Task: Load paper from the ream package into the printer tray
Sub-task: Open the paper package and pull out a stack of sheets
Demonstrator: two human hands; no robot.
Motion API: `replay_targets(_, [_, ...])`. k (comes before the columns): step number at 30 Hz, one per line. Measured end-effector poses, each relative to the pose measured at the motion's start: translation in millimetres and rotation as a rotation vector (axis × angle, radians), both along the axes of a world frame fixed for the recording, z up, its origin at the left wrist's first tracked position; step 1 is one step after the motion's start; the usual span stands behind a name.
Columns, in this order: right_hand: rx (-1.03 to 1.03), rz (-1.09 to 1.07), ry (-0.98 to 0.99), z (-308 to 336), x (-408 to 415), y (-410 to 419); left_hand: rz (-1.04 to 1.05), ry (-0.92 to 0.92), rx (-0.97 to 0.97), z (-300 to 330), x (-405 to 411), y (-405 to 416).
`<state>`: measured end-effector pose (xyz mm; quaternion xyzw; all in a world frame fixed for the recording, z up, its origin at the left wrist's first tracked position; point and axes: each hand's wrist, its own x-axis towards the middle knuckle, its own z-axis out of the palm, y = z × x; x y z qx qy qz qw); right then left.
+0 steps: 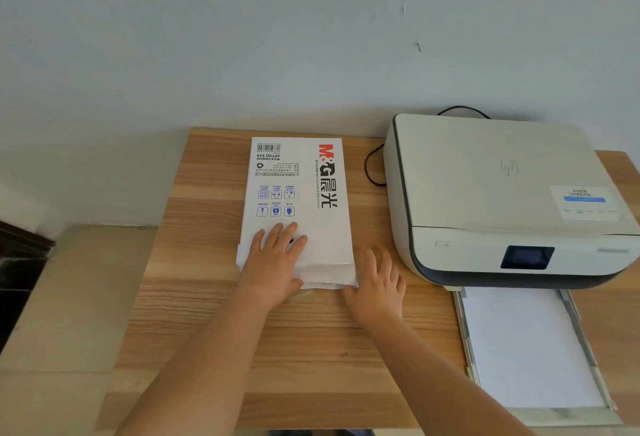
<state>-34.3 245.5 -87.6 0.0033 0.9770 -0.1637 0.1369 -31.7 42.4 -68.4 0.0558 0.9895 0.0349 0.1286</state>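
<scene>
My left hand point(277, 255) lies flat, fingers spread, pinning the ream package point(298, 207) at frame centre. My right hand point(375, 283), fingers loosely apart and empty, works its near flap. The printer tray point(464, 328), lower right, stands extended to receive sheets.

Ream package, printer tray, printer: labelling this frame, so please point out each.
ream package point(311, 193), head view, on its printed top face
printer tray point(462, 324), head view, on its left rail
printer point(485, 172), head view, on its lid

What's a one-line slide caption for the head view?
Left hand flat on ream package, right hand at its near corner; printer tray pulled out with paper.
</scene>
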Motion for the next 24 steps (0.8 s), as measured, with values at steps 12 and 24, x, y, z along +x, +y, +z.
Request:
replay_targets(12, [-0.207,-0.079,0.008,9,4,-12,0.007,0.014,0.042,-5,5,-4])
replay_targets(24, [-0.096,-0.018,0.065,3,1,-12,-0.072,0.136,0.083,10,6,-18])
